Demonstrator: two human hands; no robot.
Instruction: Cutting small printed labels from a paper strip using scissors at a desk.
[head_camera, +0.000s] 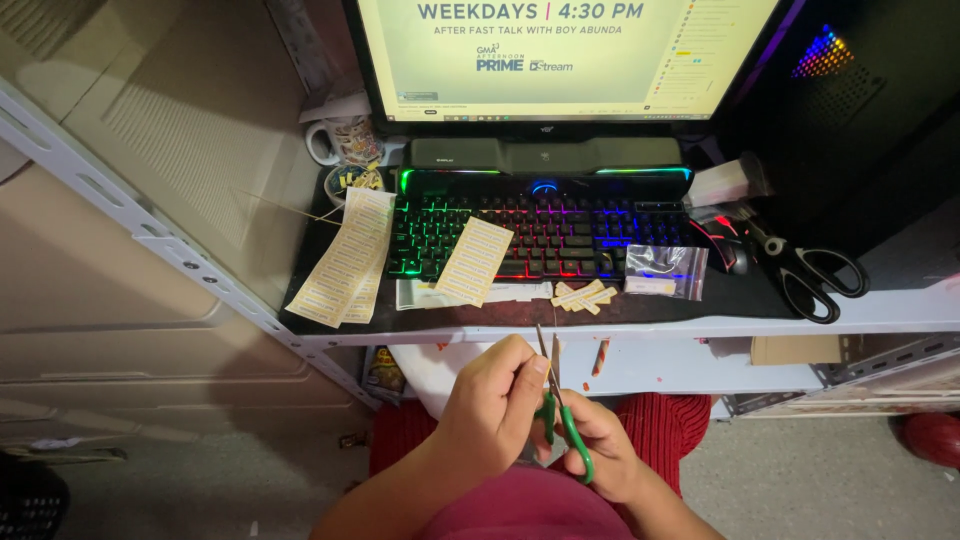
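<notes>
My right hand grips small green-handled scissors, blades pointing up toward the desk edge. My left hand pinches something tiny at the blades; it is too small to identify. Both hands hover over my lap, just below the desk front. On the desk lie cream label sheets, one sheet resting on the backlit keyboard, and several cut label strips near the front edge.
A monitor stands behind the keyboard. Large black scissors lie at the right, near a clear plastic bag and a mouse. A mug sits at the back left. A metal shelf rail runs diagonally left.
</notes>
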